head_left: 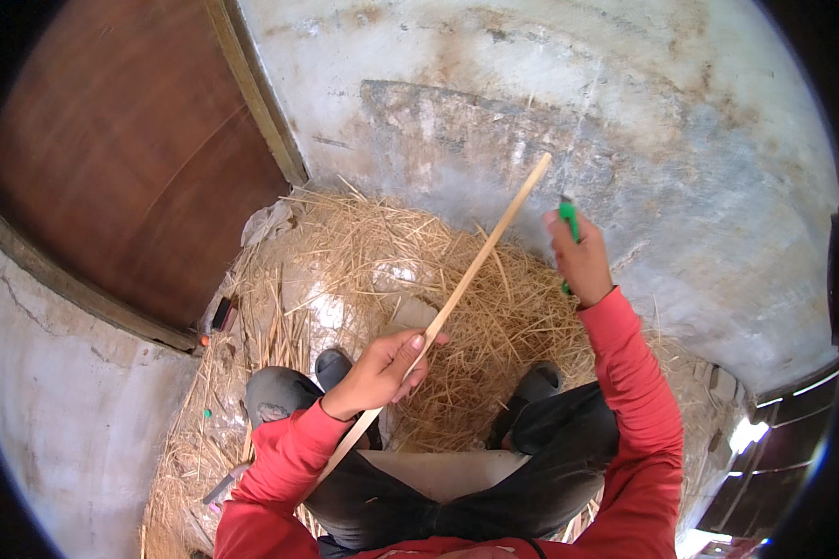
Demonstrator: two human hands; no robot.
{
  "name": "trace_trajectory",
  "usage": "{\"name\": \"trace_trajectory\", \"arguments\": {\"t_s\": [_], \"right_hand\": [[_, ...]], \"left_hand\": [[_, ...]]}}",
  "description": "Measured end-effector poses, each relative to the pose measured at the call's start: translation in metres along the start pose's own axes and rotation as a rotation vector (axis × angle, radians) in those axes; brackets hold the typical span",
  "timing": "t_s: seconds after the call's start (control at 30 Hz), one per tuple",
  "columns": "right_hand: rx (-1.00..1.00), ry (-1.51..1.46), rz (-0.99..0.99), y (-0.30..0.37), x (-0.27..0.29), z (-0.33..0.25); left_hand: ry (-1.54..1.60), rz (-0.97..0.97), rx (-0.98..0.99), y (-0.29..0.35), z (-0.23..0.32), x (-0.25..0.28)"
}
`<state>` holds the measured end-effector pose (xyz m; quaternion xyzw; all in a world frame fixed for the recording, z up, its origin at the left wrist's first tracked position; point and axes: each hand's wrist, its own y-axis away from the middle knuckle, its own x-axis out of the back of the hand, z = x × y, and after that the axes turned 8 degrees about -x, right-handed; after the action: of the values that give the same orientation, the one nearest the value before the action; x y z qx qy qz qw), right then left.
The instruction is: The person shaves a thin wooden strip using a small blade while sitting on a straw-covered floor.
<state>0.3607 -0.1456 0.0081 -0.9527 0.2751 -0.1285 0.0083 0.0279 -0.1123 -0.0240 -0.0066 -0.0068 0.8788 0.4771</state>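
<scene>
A long, pale, flat strip, like split bamboo or wood (pixel 490 240), slants from beside my left thigh up toward the wall. My left hand (pixel 384 371) is wrapped round it near its middle, thumb on top. To the right of the strip's far end, my right hand (pixel 583 264) grips a green-handled cutter knife (pixel 569 220). A short dark blade tip shows above the fingers, apart from the strip. The right hand is slightly blurred.
Thin curled shavings (pixel 503 317) cover the floor between my feet and the stained wall (pixel 569 121). A brown door panel (pixel 140 158) stands at the left. More strips (pixel 278 326) lie beside my left knee, near a small dark object (pixel 222 314) and a blade-like tool (pixel 224 485).
</scene>
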Motion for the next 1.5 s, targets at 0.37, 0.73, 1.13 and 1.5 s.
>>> {"name": "trace_trajectory", "arguments": {"t_s": [0.37,0.73,1.13,1.5], "right_hand": [[-0.015,0.069,-0.267,0.022,-0.069,-0.007],[0.166,0.508,-0.443,0.059,-0.070,-0.016],[0.060,0.725,-0.114,0.001,-0.052,0.018],[0.031,0.510,0.210,-0.046,0.047,0.071]], "left_hand": [[0.087,0.110,-0.043,-0.007,-0.008,-0.004],[0.030,0.168,-0.089,-0.008,-0.003,-0.005],[-0.042,0.087,-0.035,0.014,-0.018,0.005],[0.086,0.002,-0.110,0.014,-0.005,-0.004]]}}
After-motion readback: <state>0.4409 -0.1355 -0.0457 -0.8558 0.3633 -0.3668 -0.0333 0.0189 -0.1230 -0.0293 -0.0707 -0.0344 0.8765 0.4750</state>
